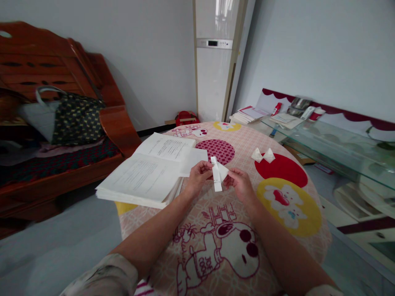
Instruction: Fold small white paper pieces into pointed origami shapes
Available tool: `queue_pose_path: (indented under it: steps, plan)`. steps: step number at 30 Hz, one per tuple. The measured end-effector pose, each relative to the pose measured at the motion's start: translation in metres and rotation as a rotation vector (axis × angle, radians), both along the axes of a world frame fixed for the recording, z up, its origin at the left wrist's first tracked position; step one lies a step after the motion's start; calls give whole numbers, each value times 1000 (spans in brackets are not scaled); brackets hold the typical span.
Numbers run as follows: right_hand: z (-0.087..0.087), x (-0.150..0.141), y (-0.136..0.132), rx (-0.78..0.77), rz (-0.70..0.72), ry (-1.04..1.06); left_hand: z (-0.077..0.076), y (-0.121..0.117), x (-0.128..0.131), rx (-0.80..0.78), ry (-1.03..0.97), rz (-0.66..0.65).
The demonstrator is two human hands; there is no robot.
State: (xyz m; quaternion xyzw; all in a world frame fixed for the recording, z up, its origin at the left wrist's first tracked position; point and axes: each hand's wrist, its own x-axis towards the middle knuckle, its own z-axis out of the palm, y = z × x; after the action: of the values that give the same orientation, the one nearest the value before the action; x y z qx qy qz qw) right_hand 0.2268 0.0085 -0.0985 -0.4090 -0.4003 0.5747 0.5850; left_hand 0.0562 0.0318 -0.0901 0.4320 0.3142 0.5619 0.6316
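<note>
Between my two hands, above the round table, is a folded white paper piece (217, 176) with a printed strip across its front and a pointed flap at its right. My left hand (199, 177) pinches its left side with thumb and fingers. On the other side, the fingers of my right hand (240, 183) close on the flap's edge. Two small folded paper pieces (263, 155) lie on the tablecloth (247, 131), beyond my right hand. A thick open stack of printed sheets (145, 172) rests left of my left hand, with a loose white sheet (194, 161) at its right edge.
At the left is a wooden bench (114, 127) with a dark patterned bag (78, 117) on it. A glass-topped cabinet (342, 152) along the right wall holds papers (249, 114) and a metal container (299, 106). A tall white air conditioner (212, 78) stands behind the table.
</note>
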Motion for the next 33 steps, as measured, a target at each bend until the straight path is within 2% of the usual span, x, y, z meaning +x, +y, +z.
queue_pose_path:
  steps: [5, 10, 12, 18, 22, 26, 29, 33]
  plan:
    - [5, -5, -5, 120, -100, -170, -1, 2, -1, 6, 12, 42]
    - [7, -10, -13, 203, -185, -334, 0, 5, -7, 175, 195, 175]
    - [7, -11, -15, 236, -212, -384, 1, 4, -8, 208, 235, 191]
    - [2, -5, -14, 288, -306, -513, 8, -1, -7, 141, 158, 21]
    - [6, -4, -19, 373, -244, -629, 10, 0, -9, 81, 75, -9]
    - [16, -8, -22, 340, -126, -457, 11, 3, -13, 37, 34, -153]
    - [22, -8, -20, 231, -91, -283, 14, 1, -15, 79, 117, -275]
    - [23, -4, -16, 104, 38, -192, 16, -5, -16, 134, 239, -441]
